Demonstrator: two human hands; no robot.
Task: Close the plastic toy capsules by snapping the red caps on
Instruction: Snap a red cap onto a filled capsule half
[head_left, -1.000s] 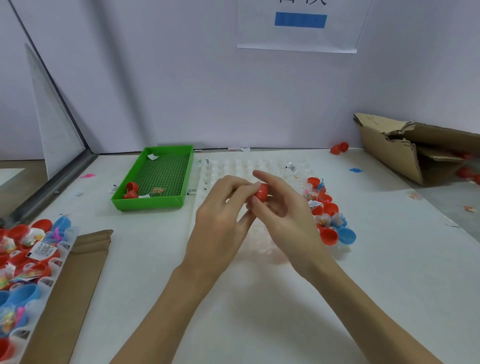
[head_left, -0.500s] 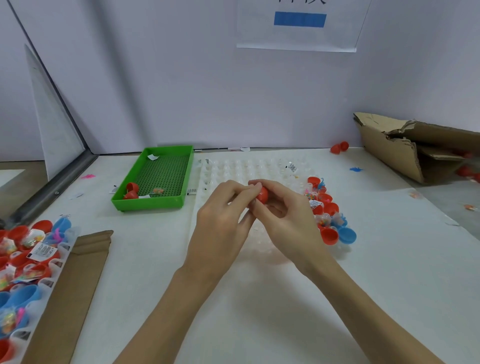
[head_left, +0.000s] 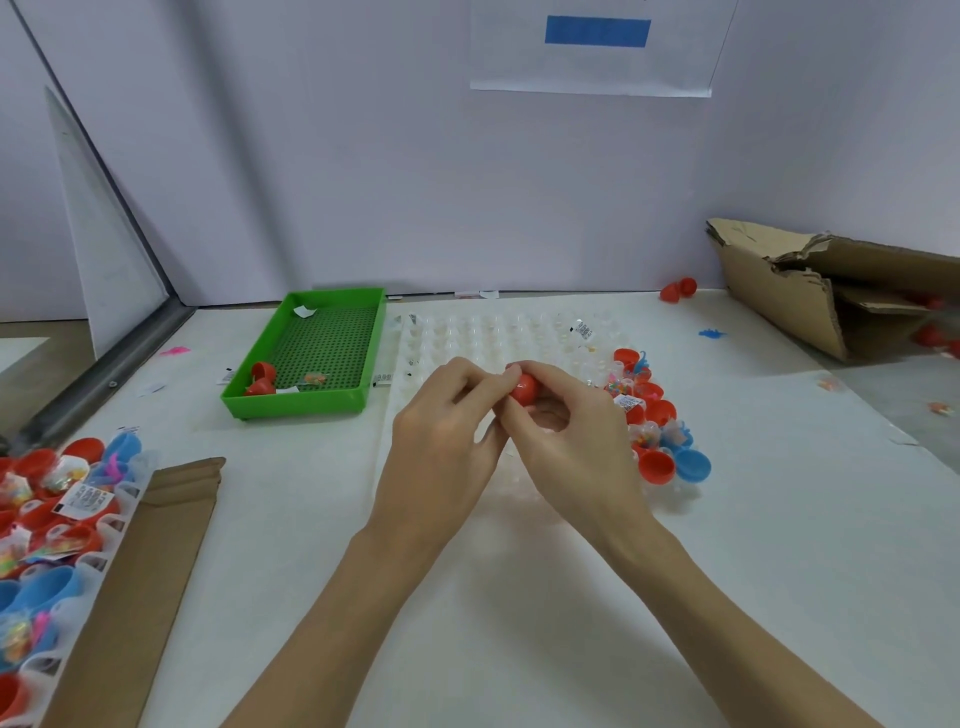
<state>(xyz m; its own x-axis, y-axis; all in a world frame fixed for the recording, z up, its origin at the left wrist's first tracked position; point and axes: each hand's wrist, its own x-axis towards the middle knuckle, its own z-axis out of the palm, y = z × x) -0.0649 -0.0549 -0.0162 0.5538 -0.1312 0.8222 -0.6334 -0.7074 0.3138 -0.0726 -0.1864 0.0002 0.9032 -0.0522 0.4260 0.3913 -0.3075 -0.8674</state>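
Both hands raised together above the clear dimpled tray, which lies flat on the bench; left hand and right hand meet fingertip to fingertip around one red cap; each hand pinches it from its own side, thumbs below, fingers above. Capsule body under the cap hidden by the fingers; cannot tell whether the halves are already seated. Judged step: squeezing the cap onto its capsule; opposed grips give the counter-pressure a snap fit needs, and holding it in the air, close in front, keeps the seam in sight.

Supply laid for short reaches: cluster of open red and blue halves with small toys along the tray's right edge, just beside the right hand; a second stock of red and blue halves in a white holder at the near left, beside a flat cardboard piece. Green tray left of the clear tray holds two red pieces and scraps; possibly rejects or spares, not certain. Torn cardboard box at far right, lying open on its side with red pieces inside; two stray red pieces near the back wall.
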